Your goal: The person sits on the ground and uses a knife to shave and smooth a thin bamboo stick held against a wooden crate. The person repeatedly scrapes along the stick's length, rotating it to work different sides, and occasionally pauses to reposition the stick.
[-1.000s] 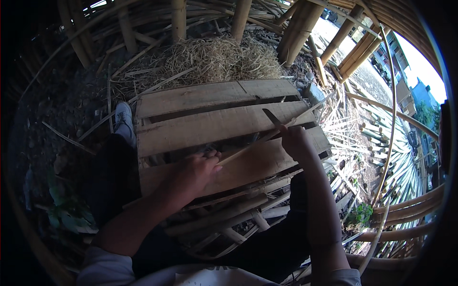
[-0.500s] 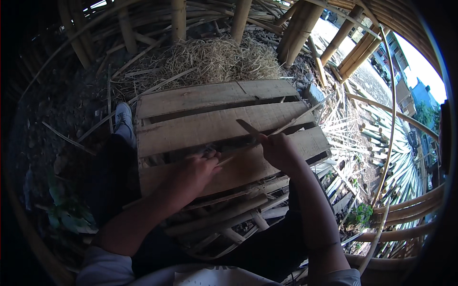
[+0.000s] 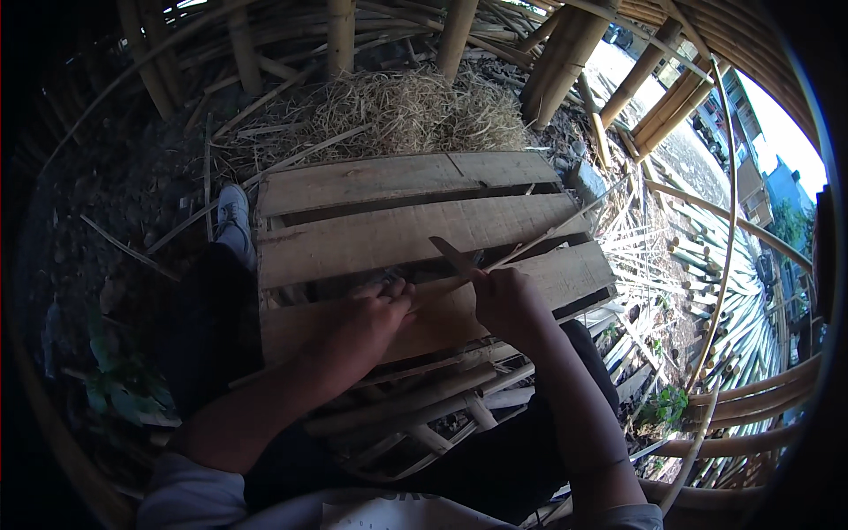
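Left hand (image 3: 375, 309) is clasping one end of a thin bamboo strip (image 3: 549, 233) over a slatted wooden platform (image 3: 353, 243); right hand (image 3: 508, 305) is gripping a knife (image 3: 452, 255), its blade angling across between both hands. Shaving is apparently underway, unfinished: the strip is extending whole beyond the right hand; pared amount isn't showing.

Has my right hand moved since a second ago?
Yes. Against the slatted table, your right hand has moved left and a little toward your body, closer to your left hand.
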